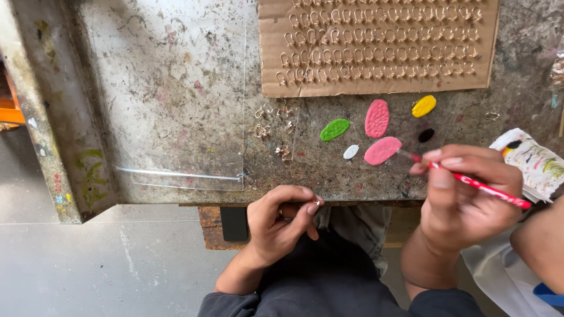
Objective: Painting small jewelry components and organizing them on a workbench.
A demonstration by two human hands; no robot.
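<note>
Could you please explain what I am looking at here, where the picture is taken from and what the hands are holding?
There is no machine: this is one picture from a camera worn on a person's head, looking down at their own two hands at a stained worktable. The right hand holds a thin red paintbrush, its tip at a pink blob of paint. Other paint blobs lie nearby: a second pink one, green, yellow, white and black. The left hand pinches a small metal piece at the table's edge; its shape is too small to tell. Farther back lies a cardboard sheet with rows of small metal hooks, with a few loose hooks below it. A paint-smeared rag sits on the right.
</note>
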